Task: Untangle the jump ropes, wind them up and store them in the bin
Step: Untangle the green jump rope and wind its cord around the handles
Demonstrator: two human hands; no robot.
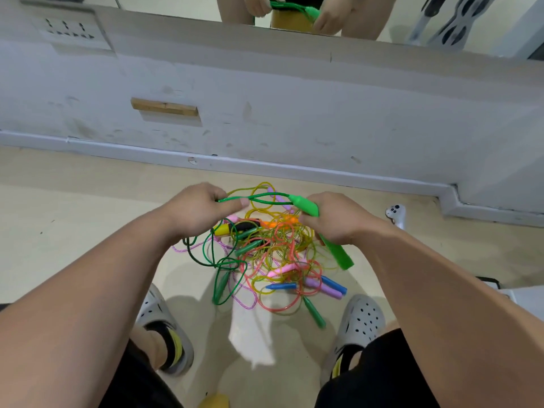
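A tangled heap of jump ropes (273,257) in orange, yellow, pink, green and purple lies on the floor between my feet, with several loose handles in blue, purple, pink and green. My right hand (335,219) grips two bright green handles (338,254) of one rope. My left hand (197,210) pinches that rope's green cord (259,198), which runs in a short loop between both hands above the heap. No bin shows plainly.
A white wall with a baseboard (265,166) runs across just beyond the heap. A mirror (294,13) above it reflects my hands. A white controller (396,214) lies on the floor to the right. My grey clogs (360,322) flank the heap. A yellow object (213,401) peeks in at the bottom edge.
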